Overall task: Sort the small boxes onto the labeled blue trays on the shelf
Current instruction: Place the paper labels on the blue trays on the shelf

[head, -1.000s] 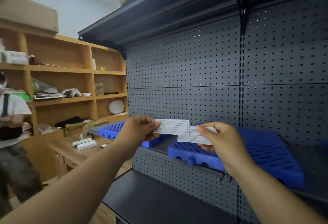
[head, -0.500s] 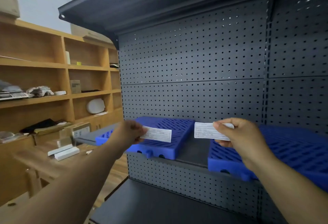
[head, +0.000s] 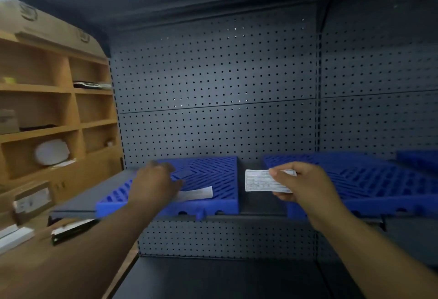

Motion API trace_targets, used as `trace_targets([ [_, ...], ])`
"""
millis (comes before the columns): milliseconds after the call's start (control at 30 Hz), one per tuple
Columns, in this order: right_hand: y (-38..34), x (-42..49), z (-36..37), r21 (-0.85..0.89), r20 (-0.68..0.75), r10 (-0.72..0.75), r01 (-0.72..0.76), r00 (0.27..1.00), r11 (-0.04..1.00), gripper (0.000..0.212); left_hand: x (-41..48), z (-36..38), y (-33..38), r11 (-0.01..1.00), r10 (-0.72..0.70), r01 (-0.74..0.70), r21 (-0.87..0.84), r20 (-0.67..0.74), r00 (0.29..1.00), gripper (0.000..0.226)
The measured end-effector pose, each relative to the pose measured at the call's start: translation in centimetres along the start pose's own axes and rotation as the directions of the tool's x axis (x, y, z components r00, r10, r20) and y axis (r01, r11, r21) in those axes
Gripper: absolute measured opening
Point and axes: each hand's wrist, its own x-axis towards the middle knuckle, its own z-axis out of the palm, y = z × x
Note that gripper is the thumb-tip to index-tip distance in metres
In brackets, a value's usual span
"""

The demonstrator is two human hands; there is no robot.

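Observation:
Two blue slotted trays sit on the dark metal shelf [head: 260, 214]: a left tray [head: 213, 175] and a right tray [head: 369, 180]. My left hand [head: 154, 185] rests palm-down on the left tray's front, fingers on a white label card [head: 198, 194] lying flat there. Between the two trays, my right hand [head: 305, 185] pinches a second white lined label card [head: 258, 180] upright. No small boxes show on the trays.
A dark pegboard [head: 213, 85] backs the shelf, with a lower dark shelf [head: 213, 279] below. A third blue tray edge [head: 419, 159] shows far right. Wooden shelving [head: 47, 114] with odds and ends stands to the left, above a wooden desk [head: 28, 234].
My left hand has lowered its card flat onto the left tray's front. My right hand has stayed near the gap with its card. The view has moved closer to the shelf.

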Motion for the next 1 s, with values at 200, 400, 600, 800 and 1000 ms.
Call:
trace_targets([
  [200,-0.1,-1.2,-2.1,0.013,-0.048,0.035,-0.034,0.998,0.999,0.007,-2.5,0.8,9.7,0.751,0.319,-0.138,-0.646,0.172,0.932,0.031],
  [400,-0.7,-1.0,-7.0,-0.005,-0.011,0.051,-0.051,0.999,0.999,0.008,-3.5,2.2,17.2,0.55,0.425,-0.006,-0.835,0.273,0.863,0.015],
  [600,-0.7,0.2,-15.0,0.055,0.114,0.149,-0.156,0.982,0.986,0.013,-3.3,3.6,23.1,0.569,0.434,-0.007,-0.823,0.292,0.852,0.016],
  [800,-0.4,1.8,-21.9,-0.006,0.082,0.138,-0.138,0.987,0.99,0.008,-3.6,4.8,28.3,0.593,0.35,0.021,-0.805,0.282,0.893,0.015],
  [1000,0.9,3.1,-27.6,-0.046,0.019,0.11,-0.109,0.994,0.993,0.008,-4.2,6.2,29.6,0.73,0.246,0.025,-0.683,0.297,0.922,0.009],
])
